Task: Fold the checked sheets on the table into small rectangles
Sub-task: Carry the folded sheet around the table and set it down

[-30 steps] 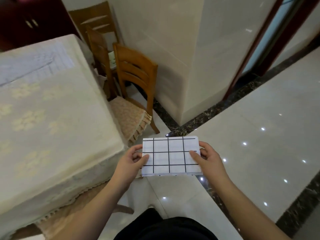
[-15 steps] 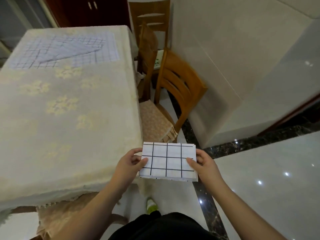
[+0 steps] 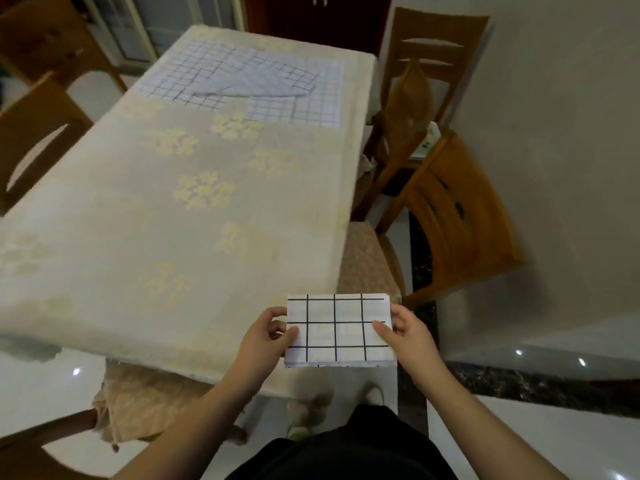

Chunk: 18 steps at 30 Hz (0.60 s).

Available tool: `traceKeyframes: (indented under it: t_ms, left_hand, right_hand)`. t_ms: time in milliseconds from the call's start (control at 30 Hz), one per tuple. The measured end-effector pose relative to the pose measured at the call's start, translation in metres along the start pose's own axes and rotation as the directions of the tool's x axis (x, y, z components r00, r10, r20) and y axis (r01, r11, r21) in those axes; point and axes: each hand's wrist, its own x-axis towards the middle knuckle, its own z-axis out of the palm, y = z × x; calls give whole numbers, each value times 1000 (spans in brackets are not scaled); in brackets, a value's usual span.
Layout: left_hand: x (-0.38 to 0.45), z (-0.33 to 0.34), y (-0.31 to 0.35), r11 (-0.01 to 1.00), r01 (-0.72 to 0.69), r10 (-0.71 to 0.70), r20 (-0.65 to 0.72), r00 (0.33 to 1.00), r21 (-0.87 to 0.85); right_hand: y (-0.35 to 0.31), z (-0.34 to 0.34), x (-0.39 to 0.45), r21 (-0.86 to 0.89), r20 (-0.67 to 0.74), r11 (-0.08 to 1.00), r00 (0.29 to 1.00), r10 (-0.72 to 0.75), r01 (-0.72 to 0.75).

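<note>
On the table (image 3: 138, 237), a sheet (image 3: 242, 81) lay far; both hands, left (image 3: 266, 336) and right (image 3: 410, 336), pinched the rectangle (image 3: 339, 330), which could unfold if either slipped.

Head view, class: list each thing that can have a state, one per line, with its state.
Folded sheet: small rectangle, held in the air at the table's near corner.
Far sheet: unfolded, rumpled, lying on the table.
Left hand: grips the folded sheet's left edge.
Right hand: grips its right edge.
</note>
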Motion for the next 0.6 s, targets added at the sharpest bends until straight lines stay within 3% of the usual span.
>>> traceKeyframes:
  t_ms: [267, 600]
  left_hand:
    - [34, 19, 2, 989, 144, -150, -243, 958, -42]
    - [35, 56, -3, 910, 246, -391, -500, 773, -333]
  right_hand:
    - [-15, 4, 112, -176, 248, 983, 969, 4, 41]
    - [-53, 37, 221, -443, 614, 848, 787, 51, 291]
